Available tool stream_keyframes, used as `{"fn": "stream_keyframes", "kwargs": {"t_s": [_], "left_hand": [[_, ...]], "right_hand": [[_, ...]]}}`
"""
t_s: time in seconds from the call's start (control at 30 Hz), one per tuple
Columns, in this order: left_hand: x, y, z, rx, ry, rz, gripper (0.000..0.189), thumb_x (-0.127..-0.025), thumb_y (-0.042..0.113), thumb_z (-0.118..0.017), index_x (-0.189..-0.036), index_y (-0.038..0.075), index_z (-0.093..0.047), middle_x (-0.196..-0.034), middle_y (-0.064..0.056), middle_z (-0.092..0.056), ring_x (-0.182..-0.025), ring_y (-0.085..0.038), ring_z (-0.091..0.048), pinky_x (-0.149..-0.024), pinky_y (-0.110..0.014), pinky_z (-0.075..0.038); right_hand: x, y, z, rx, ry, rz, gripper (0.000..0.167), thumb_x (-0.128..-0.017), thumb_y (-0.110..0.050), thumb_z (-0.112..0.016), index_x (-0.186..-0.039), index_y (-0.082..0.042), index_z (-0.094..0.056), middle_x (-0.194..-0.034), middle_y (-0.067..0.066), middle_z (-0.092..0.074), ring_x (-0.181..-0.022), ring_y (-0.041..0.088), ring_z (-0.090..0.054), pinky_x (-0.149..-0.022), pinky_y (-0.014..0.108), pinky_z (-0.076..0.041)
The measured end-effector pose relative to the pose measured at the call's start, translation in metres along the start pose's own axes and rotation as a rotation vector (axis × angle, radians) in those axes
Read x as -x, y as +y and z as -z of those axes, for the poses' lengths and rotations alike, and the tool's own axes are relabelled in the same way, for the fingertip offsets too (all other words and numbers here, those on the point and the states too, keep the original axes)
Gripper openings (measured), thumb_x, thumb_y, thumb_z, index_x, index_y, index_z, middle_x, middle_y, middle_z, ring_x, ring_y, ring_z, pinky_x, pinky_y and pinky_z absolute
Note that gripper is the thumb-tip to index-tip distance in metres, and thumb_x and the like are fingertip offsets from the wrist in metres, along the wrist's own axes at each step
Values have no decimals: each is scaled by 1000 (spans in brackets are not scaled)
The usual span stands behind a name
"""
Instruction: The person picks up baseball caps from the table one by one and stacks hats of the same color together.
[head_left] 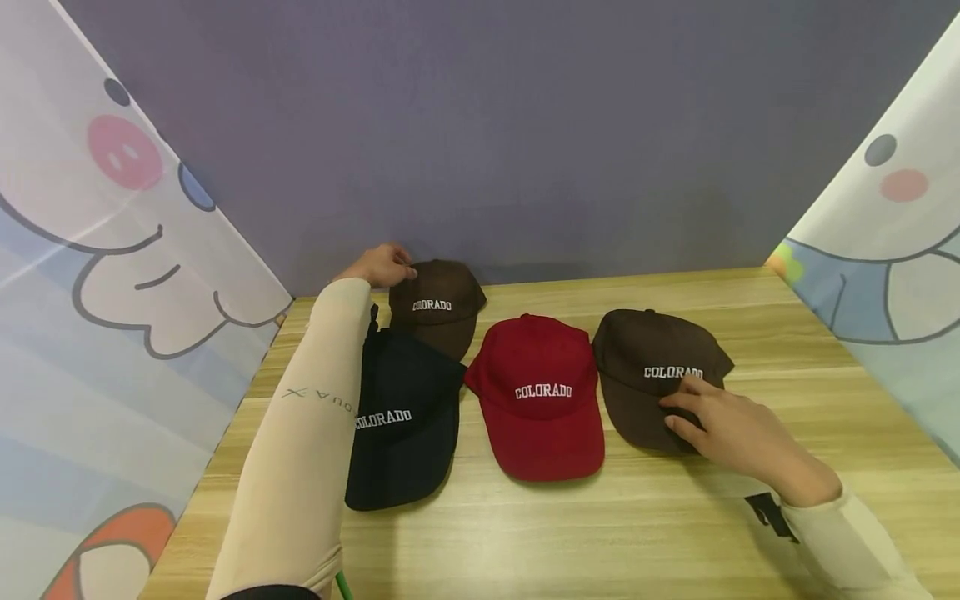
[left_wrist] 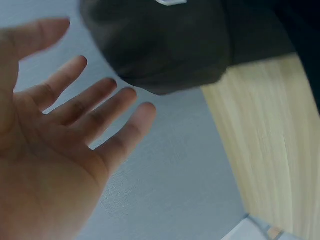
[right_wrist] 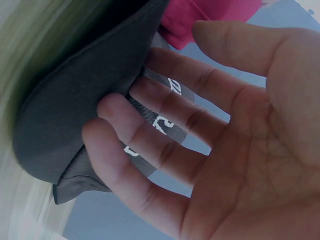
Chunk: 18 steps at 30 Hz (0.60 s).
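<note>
A brown cap (head_left: 438, 298) lettered COLORADO lies at the back left. Beside its crown is my left hand (head_left: 384, 265); in the left wrist view its fingers (left_wrist: 82, 107) are spread, and a gap shows below the cap's dark crown (left_wrist: 160, 50). Toward the right lies a dark brown cap (head_left: 626, 354) with the same lettering, brim toward me. My right hand (head_left: 727, 425) is over its brim and lower front. In the right wrist view the relaxed fingers (right_wrist: 145, 135) overlap the brim (right_wrist: 90, 95) and the white letters, with the thumb held apart.
Between them a red cap (head_left: 536, 417) lies brim toward me, its side meeting the dark brown cap. A black cap (head_left: 412, 442) sits at front left, partly behind my left sleeve (head_left: 300, 442). The wooden table (head_left: 540, 542) meets a grey wall (head_left: 525, 142); cartoon-printed panels (head_left: 67, 333) flank it.
</note>
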<state>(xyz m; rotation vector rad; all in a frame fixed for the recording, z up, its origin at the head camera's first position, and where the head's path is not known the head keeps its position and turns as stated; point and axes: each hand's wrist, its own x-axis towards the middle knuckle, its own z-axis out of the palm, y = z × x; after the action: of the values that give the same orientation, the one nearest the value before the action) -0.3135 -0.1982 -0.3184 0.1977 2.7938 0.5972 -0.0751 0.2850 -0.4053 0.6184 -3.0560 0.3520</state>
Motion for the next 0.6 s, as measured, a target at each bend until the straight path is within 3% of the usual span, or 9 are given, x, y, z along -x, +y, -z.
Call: {"fn": "stream_keyframes", "kwargs": {"t_s": [0.13, 0.3, 0.6], "left_hand": [[-6, -1, -3, -11, -65, 26, 62, -103, 36, -56, -152, 2, -39, -155, -23, -43, -144, -42, -40, -116, -55, -37], [-12, -9, -7, 46, -98, 24, 71, -103, 40, -54, -158, 2, -29, -162, -26, -32, -149, -44, -33, -118, -56, -34], [-7, -9, -12, 36, -97, 19, 76, -99, 44, -61, -157, 3, -32, -158, -27, -38, -144, -43, -40, -117, -55, -37]], "right_hand": [[1, 0, 0, -4, 6, -3, 28, -95, -26, -73, -119, -12, -75, -108, 0, -63, -70, 3, -52, -59, 31, -44], [2, 0, 1, -4, 11, 2, 28, -95, -26, -72, -119, -12, -75, -108, 0, -63, -70, 2, -51, -59, 30, -44], [5, 3, 2, 4, 5, 2, 27, -95, -26, -73, -118, -13, -76, -110, 0, -64, -72, 2, -53, -58, 30, -44]]}}
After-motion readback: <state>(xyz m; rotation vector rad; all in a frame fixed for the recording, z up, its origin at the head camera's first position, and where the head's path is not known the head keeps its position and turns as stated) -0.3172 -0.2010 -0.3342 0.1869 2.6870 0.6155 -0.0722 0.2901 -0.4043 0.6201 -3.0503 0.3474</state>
